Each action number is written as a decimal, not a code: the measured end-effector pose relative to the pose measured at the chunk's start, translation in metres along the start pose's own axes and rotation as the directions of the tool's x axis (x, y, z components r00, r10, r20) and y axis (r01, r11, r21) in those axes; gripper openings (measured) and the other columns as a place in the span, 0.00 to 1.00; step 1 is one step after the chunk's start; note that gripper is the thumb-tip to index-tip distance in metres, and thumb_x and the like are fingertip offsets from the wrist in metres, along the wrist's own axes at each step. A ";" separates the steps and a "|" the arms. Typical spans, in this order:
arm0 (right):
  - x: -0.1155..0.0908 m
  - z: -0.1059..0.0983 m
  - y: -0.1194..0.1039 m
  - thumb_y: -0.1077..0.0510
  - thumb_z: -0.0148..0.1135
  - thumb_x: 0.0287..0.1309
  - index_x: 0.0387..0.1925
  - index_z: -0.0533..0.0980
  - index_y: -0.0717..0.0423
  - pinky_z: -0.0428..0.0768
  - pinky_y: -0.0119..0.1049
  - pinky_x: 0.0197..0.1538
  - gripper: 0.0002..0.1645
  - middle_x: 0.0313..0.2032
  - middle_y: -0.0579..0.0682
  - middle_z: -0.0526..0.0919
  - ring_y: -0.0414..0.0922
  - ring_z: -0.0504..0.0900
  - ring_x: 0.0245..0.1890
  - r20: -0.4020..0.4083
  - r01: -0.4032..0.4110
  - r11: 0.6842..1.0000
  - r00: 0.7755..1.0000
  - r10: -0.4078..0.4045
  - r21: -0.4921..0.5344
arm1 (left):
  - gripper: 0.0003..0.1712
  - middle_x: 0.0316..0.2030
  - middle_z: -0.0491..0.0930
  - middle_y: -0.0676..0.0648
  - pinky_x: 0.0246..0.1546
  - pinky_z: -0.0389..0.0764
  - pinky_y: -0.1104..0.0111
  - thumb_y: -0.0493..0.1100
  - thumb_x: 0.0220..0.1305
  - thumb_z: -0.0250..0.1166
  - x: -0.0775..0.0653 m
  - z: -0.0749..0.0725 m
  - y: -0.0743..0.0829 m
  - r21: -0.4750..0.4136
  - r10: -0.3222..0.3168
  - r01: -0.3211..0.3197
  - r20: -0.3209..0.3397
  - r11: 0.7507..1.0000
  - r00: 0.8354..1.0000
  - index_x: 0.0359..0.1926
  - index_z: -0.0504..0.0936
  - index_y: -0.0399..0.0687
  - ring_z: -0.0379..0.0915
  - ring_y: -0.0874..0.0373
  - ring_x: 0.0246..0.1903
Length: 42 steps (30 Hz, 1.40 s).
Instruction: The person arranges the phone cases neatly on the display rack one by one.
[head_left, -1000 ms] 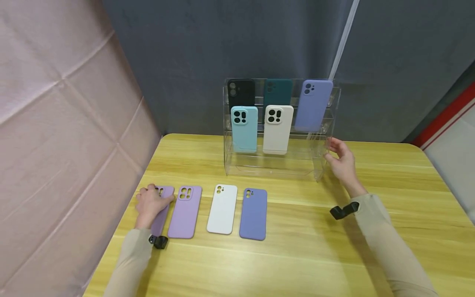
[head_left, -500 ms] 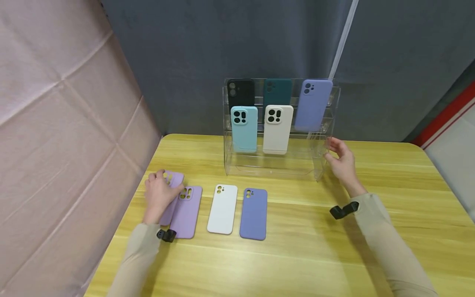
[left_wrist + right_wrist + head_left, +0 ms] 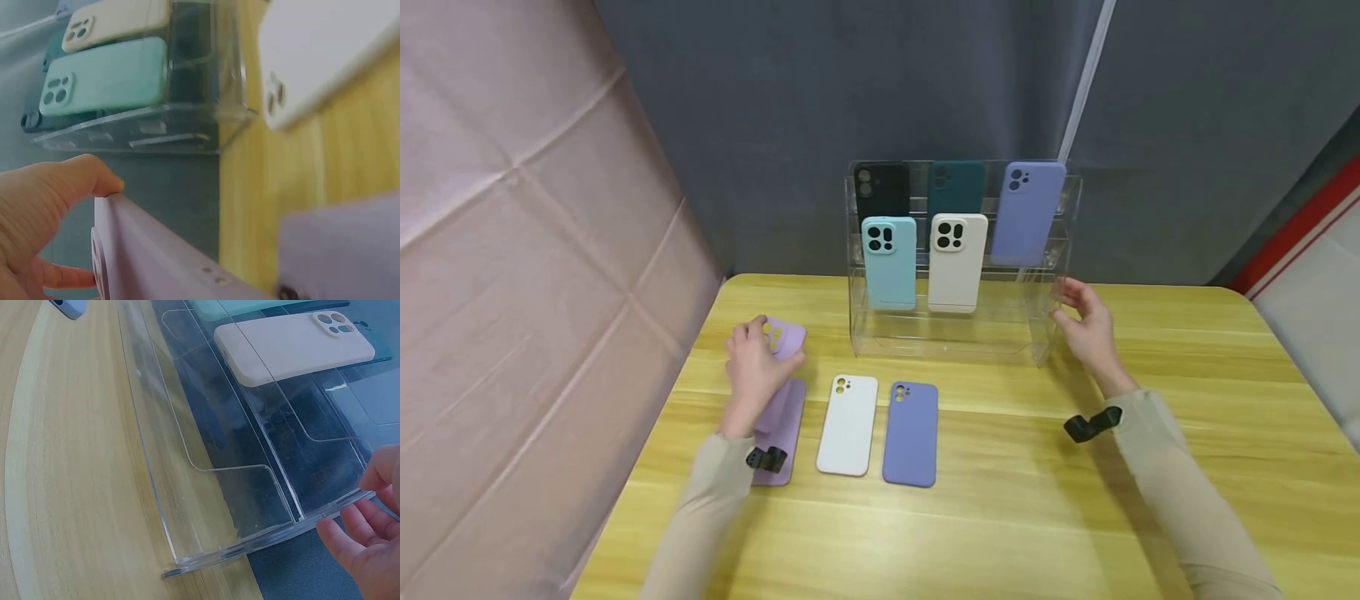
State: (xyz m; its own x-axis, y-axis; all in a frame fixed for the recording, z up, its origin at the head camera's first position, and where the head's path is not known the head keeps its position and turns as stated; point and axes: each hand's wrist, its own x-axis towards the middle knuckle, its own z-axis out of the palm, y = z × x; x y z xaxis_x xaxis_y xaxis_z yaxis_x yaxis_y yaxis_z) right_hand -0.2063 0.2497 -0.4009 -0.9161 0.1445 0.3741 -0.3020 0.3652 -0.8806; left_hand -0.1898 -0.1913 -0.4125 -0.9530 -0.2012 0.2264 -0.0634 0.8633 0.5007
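My left hand (image 3: 751, 367) grips a light purple phone case (image 3: 787, 337) by its camera end and holds it up off the table, tilted. In the left wrist view the thumb lies on one edge of that case (image 3: 156, 250), fingers on the other side. Below it lies a second purple phone case (image 3: 786, 450), partly covered. A white phone case (image 3: 847, 425) and a violet-blue one (image 3: 911, 433) lie to the right. My right hand (image 3: 1088, 329) pinches the right side panel of a clear display stand (image 3: 237, 547) between thumb and fingers.
The stand's upper tiers hold a black case (image 3: 880, 190), a dark green case (image 3: 957, 187) and a lavender case (image 3: 1028, 212). In front of them stand a light blue case (image 3: 891, 271) and a cream case (image 3: 957, 271). A grey curtain (image 3: 775, 125) hangs behind the wooden table (image 3: 1000, 533).
My left hand has lifted the left purple case from the table and carried it up and right, over the other purple case. The right hand stays at the stand.
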 end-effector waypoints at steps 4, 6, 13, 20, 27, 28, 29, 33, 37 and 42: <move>-0.001 -0.001 -0.002 0.80 0.49 0.52 0.56 0.64 0.79 0.69 0.39 0.57 0.26 0.52 0.72 0.71 0.37 0.72 0.44 0.003 -0.008 1.000 1.000 0.008 -0.011 | 0.45 0.52 0.67 0.32 0.39 0.71 0.45 0.52 0.41 0.71 0.001 0.002 0.016 -0.038 0.044 -0.045 -0.024 0.998 0.999 0.60 0.67 0.36 0.61 0.35 0.51; -0.001 -0.001 -0.003 0.80 0.48 0.52 0.56 0.64 0.79 0.69 0.39 0.57 0.26 0.52 0.72 0.70 0.37 0.73 0.45 0.003 -0.012 1.000 1.000 0.012 -0.009 | 0.45 0.51 0.67 0.32 0.40 0.71 0.47 0.52 0.42 0.71 0.002 0.004 0.023 -0.058 0.066 -0.068 -0.037 0.996 0.997 0.60 0.67 0.36 0.61 0.36 0.51; -0.001 -0.001 -0.002 0.81 0.48 0.51 0.55 0.64 0.80 0.69 0.35 0.56 0.26 0.51 0.70 0.72 0.35 0.72 0.43 0.000 -0.009 1.000 1.000 0.009 0.015 | 0.45 0.51 0.67 0.33 0.41 0.71 0.48 0.51 0.43 0.70 0.001 0.003 0.044 -0.134 0.102 -0.107 -0.049 0.985 0.994 0.61 0.66 0.36 0.61 0.38 0.50; -0.001 -0.002 -0.002 0.80 0.48 0.52 0.55 0.65 0.79 0.70 0.38 0.56 0.25 0.52 0.72 0.71 0.32 0.72 0.43 -0.003 -0.002 1.000 1.000 0.002 -0.005 | 0.44 0.51 0.67 0.34 0.40 0.70 0.50 0.51 0.43 0.70 0.004 0.000 0.062 -0.174 0.136 -0.149 -0.082 0.973 0.987 0.61 0.66 0.37 0.61 0.39 0.49; -0.001 -0.003 0.000 0.80 0.48 0.52 0.56 0.64 0.80 0.69 0.35 0.55 0.26 0.53 0.73 0.70 0.32 0.72 0.43 -0.002 -0.001 1.000 1.000 0.001 0.005 | 0.44 0.50 0.66 0.35 0.37 0.70 0.52 0.51 0.44 0.70 0.007 0.000 0.086 -0.234 0.185 -0.204 -0.099 0.951 0.978 0.62 0.65 0.39 0.60 0.40 0.48; -0.001 -0.003 0.001 0.80 0.48 0.52 0.56 0.64 0.80 0.69 0.35 0.55 0.26 0.54 0.73 0.70 0.32 0.71 0.43 -0.001 0.006 1.000 1.000 -0.006 0.003 | 0.44 0.50 0.66 0.35 0.37 0.70 0.52 0.50 0.44 0.69 0.008 0.001 0.090 -0.245 0.194 -0.214 -0.104 0.946 0.975 0.62 0.65 0.39 0.60 0.41 0.48; -0.001 -0.003 0.001 0.81 0.48 0.52 0.56 0.64 0.80 0.69 0.34 0.55 0.26 0.54 0.73 0.70 0.32 0.71 0.43 0.000 0.014 1.000 1.000 -0.014 0.004 | 0.44 0.50 0.66 0.35 0.36 0.70 0.53 0.50 0.44 0.69 0.008 0.001 0.094 -0.256 0.203 -0.224 -0.108 0.940 0.973 0.62 0.65 0.39 0.59 0.41 0.48; -0.001 -0.002 0.003 0.81 0.48 0.51 0.55 0.64 0.81 0.68 0.29 0.54 0.26 0.53 0.73 0.70 0.32 0.72 0.43 -0.001 0.041 0.999 0.999 -0.041 0.020 | 0.44 0.51 0.65 0.36 0.37 0.70 0.54 0.49 0.44 0.69 0.011 0.003 0.109 -0.299 0.223 -0.249 -0.119 0.921 0.968 0.62 0.64 0.39 0.59 0.42 0.49; -0.001 -0.001 0.002 0.82 0.48 0.51 0.55 0.63 0.81 0.69 0.36 0.56 0.26 0.53 0.74 0.69 0.36 0.73 0.45 0.006 0.041 0.999 0.999 -0.042 0.017 | 0.45 0.51 0.64 0.36 0.39 0.69 0.55 0.48 0.42 0.69 0.012 0.006 0.124 -0.333 0.244 -0.278 -0.139 0.901 0.960 0.62 0.64 0.38 0.59 0.43 0.49; -0.001 0.000 0.001 0.80 0.48 0.52 0.57 0.63 0.79 0.68 0.46 0.58 0.27 0.55 0.73 0.69 0.44 0.72 0.47 0.016 0.001 1.000 1.000 -0.001 -0.006 | 0.45 0.51 0.63 0.36 0.39 0.71 0.55 0.48 0.42 0.68 0.015 0.009 0.146 -0.352 0.290 -0.331 -0.164 0.875 0.943 0.63 0.64 0.39 0.59 0.44 0.49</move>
State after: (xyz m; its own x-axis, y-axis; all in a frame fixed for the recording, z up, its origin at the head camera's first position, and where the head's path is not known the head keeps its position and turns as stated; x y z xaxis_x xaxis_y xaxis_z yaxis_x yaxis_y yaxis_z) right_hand -0.2054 0.2502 -0.4020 -0.9198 0.1299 0.3704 -0.3013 0.3710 -0.8784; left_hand -0.2160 -0.0640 -0.3436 -0.8681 -0.0151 0.4962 0.3645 0.6592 0.6578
